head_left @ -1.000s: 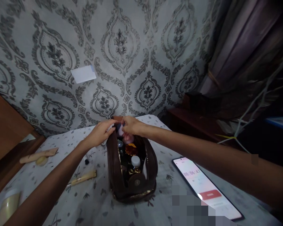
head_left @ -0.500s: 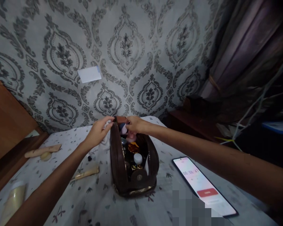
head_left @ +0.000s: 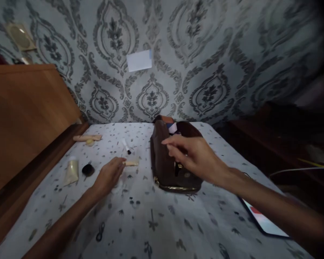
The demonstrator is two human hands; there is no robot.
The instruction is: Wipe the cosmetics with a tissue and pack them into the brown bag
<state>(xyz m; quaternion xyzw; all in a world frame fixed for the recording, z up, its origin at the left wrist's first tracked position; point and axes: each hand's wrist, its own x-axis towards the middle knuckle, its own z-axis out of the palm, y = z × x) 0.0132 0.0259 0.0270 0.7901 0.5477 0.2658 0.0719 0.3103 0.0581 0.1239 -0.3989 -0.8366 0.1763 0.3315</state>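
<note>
Two bare hands (head_left: 108, 175) (head_left: 197, 154), slim bare forearms (head_left: 72, 217), slender fingers (head_left: 178, 140)

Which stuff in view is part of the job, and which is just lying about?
In play, judging by the hands:
brown bag, at the right hand
small cream tube, at the left hand

Apparently just lying about:
white-capped tube
dark round item
black-tipped white item
long beige tube
yellowish round item
phone

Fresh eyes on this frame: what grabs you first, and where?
The open brown bag, right of centre on the printed sheet, with the right hand across its front. Then the bold patterned wall filling the top half, a plain white rectangle on it. Lower right, a lit phone, partly behind the right forearm.
</note>
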